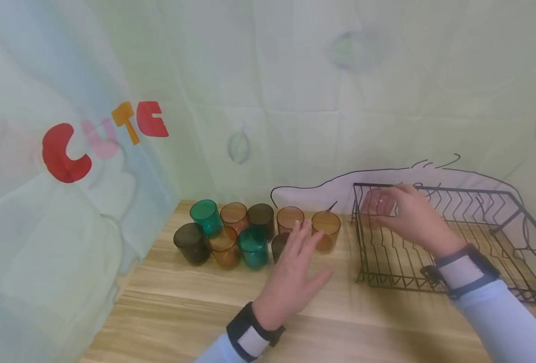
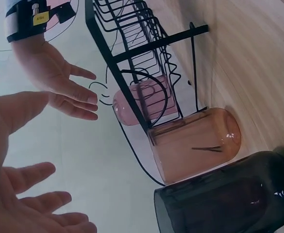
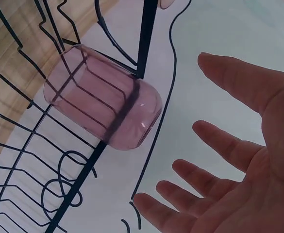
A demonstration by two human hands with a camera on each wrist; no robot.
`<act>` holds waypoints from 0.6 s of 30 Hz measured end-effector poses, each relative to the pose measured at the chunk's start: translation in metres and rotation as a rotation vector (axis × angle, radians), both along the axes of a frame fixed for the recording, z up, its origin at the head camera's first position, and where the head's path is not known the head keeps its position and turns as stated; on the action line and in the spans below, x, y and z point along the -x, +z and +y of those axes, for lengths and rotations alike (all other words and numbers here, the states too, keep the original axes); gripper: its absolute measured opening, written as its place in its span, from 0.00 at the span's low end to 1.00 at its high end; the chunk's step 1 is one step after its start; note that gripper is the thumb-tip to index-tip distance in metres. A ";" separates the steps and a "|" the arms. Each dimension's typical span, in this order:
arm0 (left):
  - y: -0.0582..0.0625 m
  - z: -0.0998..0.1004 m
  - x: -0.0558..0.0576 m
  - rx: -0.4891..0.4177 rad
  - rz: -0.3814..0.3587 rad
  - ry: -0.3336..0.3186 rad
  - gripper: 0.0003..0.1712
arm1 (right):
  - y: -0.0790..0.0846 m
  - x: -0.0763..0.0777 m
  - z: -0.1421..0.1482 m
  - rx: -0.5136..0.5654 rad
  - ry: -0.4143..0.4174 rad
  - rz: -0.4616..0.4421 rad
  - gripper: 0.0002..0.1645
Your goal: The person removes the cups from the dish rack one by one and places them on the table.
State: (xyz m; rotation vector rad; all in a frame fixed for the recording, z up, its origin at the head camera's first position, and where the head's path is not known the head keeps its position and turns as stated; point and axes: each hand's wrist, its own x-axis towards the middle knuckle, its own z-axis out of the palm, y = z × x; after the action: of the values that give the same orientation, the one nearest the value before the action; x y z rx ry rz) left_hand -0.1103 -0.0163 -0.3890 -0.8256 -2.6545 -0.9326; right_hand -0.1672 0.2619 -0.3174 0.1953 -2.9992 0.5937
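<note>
A pink glass (image 3: 100,97) rests upside down at the left end of the black wire dish rack (image 1: 404,288). Just above it is my right hand (image 1: 415,219), fingers spread and a gap between them and the glass in the right wrist view. My left hand (image 1: 290,277) hovers over the table with fingers extended, holding nothing. Partly hidden behind those fingers is a dark glass (image 1: 277,247). An upright amber glass (image 1: 325,239) stands right of it, nearest the rack.
Several upright glasses in green, amber, pinkish and dark tints stand grouped at the back left, among them a green glass (image 1: 253,249) and a dark glass (image 1: 192,244). A printed cloth (image 1: 295,101) hangs behind the wooden table (image 1: 168,312).
</note>
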 end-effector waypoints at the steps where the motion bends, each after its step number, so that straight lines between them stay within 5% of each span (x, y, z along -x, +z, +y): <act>1: -0.001 0.000 0.001 0.016 0.014 -0.011 0.43 | 0.000 0.002 0.000 0.000 0.001 -0.001 0.44; 10: -0.011 0.005 0.004 0.207 0.193 -0.120 0.39 | -0.006 0.024 0.001 -0.040 -0.009 -0.063 0.50; 18: -0.017 0.010 0.003 0.251 0.187 -0.169 0.40 | -0.013 0.042 0.002 -0.070 -0.028 -0.097 0.49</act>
State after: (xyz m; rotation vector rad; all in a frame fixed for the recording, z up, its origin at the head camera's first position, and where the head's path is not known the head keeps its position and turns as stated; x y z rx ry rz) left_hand -0.1135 -0.0063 -0.4062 -1.1478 -2.6002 -0.5288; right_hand -0.2090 0.2636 -0.3305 0.1318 -3.1133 0.5097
